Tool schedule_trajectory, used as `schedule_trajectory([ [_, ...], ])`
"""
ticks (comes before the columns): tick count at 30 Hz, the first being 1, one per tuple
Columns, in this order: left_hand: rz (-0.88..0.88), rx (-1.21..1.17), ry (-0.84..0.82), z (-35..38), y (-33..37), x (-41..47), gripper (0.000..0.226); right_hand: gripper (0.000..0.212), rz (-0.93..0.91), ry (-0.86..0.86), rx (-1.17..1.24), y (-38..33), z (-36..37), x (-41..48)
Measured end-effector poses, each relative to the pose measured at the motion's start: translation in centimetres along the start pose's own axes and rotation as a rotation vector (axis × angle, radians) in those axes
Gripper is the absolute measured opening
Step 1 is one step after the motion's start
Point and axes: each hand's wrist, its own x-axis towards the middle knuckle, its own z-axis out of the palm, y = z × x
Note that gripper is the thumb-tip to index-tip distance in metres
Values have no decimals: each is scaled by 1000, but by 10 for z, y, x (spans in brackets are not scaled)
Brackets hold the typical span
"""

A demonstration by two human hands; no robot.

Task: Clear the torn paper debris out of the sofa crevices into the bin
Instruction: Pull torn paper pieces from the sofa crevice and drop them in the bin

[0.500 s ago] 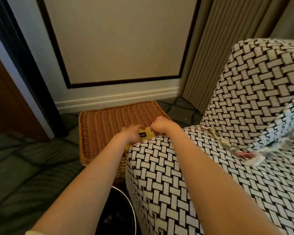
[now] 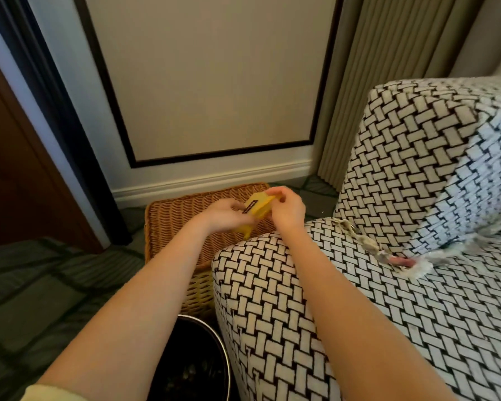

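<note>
Far left of the sofa arm (image 2: 261,285) stands a brown wooden door (image 2: 18,175) in a dark frame, with grey checked carpet (image 2: 49,287) running from it toward the arm. Against the arm's left side sits a wicker basket (image 2: 174,224), its flat woven top level with the top of the arm. Nearer the camera, also just left of the arm, is a black bin (image 2: 224,347) with a shiny rim. Something pale shows dimly inside, too dark to identify.

Beyond the arm's far end, above the basket, both bare forearms meet. The left grip (image 2: 223,217) has its fingers curled round the lower part of a yellow paper piece (image 2: 258,208) that bears a dark label strip. The right grip (image 2: 288,211) pinches the upper edge of the same piece between thumb and fingertips. The piece is clear of the basket top.

Right of the arm, torn paper debris (image 2: 369,243) lies wedged along the crevice between the arm and the back cushion (image 2: 417,169), a ragged pale line ending in a pinkish scrap (image 2: 399,260) and frayed white bits. More white shreds show under the cushion's lower edge, further right of the arm. Behind the cushion hangs a pleated beige curtain (image 2: 373,82).
</note>
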Motion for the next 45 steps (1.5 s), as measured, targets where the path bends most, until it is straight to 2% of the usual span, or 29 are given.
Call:
schedule_trajectory([
  [3,95,66,7,-6,40,-15,53,27,-32,210,51,-2,-23,-13],
  [5,165,23,55,-10,67,-21,46,26,-48,259,102,-2,-45,-20],
  [8,265,-89,106,-1,105,-26,24,25,-54,101,101,-2,-87,-31],
  [10,326,-70,82,15,126,-29,12,31,-24,-41,111,-5,-112,-43],
  [15,433,84,-46,70,157,-26,24,25,51,-330,27,-10,-159,-75],
  [17,426,119,-48,89,160,-23,24,26,60,-420,-124,-5,-172,-84],
  [19,384,108,-21,103,157,-19,17,27,45,-440,-317,-1,-183,-89],
  [21,323,50,15,112,151,-14,19,22,-39,-359,-468,1,-189,-91],
  [23,282,7,53,117,147,-9,25,9,-134,-189,-592,4,-193,-90],
  [25,277,42,42,122,146,-7,34,11,-141,-54,-663,10,-195,-88],
  [29,254,126,26,128,146,-6,53,23,-155,-32,-864,23,-193,-88],
  [36,344,341,137,129,145,-9,39,30,-173,51,-1072,27,-173,-77],
  [39,346,313,151,131,142,-8,37,20,-252,76,-1184,30,-170,-76],
  [41,356,277,174,132,140,-7,31,15,-274,95,-1071,31,-173,-80],
  [42,360,265,185,133,139,-6,28,17,-209,111,-876,29,-176,-83],
  [45,362,247,190,132,138,-2,25,23,196,179,121,18,-190,-88],
])
